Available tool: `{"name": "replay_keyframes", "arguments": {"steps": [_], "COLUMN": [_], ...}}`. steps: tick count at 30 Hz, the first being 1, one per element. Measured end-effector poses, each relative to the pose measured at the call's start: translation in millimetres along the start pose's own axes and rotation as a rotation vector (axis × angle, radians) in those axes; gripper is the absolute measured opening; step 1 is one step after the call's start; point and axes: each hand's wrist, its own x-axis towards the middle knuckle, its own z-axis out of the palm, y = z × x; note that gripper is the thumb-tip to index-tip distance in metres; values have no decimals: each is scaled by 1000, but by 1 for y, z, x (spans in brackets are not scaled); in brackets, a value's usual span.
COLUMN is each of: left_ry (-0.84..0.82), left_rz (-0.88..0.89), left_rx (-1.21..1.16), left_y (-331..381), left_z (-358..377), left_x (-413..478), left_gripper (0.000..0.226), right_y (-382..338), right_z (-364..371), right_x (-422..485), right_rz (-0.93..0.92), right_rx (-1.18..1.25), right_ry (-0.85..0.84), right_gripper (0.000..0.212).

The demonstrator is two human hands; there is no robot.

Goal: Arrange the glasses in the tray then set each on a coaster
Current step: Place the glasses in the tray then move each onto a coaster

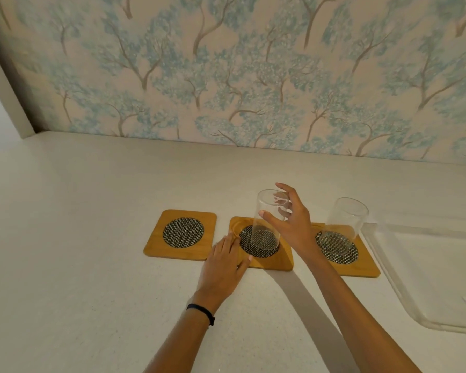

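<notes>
The right hand grips the middle glass near its rim, its base on the middle coaster. The left hand lies open and flat at that coaster's eight o'clock corner, probably steadying it. At nine o'clock, the last coaster is bare.

Soft, warm, even light on the desk; faint arm shadow falls left; wide-angle bending at edges; slight overall softness.

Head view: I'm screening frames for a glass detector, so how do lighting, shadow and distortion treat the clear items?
Head view: soft, warm, even light; the right forearm throws a broad shadow across the counter; both glasses show mostly by their rims; the clear tray nearly blends into the counter; wide-angle bend curves the wall line.
</notes>
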Motion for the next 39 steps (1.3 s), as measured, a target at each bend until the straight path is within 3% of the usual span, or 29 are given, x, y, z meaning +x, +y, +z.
{"name": "replay_keyframes", "arguments": {"steps": [24, 31, 35, 39], "left_ry": [-18, -48, 68, 216], "left_rz": [10, 49, 56, 118], "left_rx": [3, 18, 102, 38], "left_y": [3, 5, 16, 45], "left_z": [-5, -16, -20, -21], "left_x": [-1, -2, -4, -11], "left_gripper": [59, 49, 27, 17], "right_y": [7, -1, -7, -6], "right_z": [3, -49, -82, -116], "right_x": [-5, -23, -35, -49], "right_rz": [38, -67, -113, -148], "right_rx": [-89, -142, -133, -132], "right_ry": [-85, -8, 3, 33], "right_gripper": [73, 39, 25, 18]}}
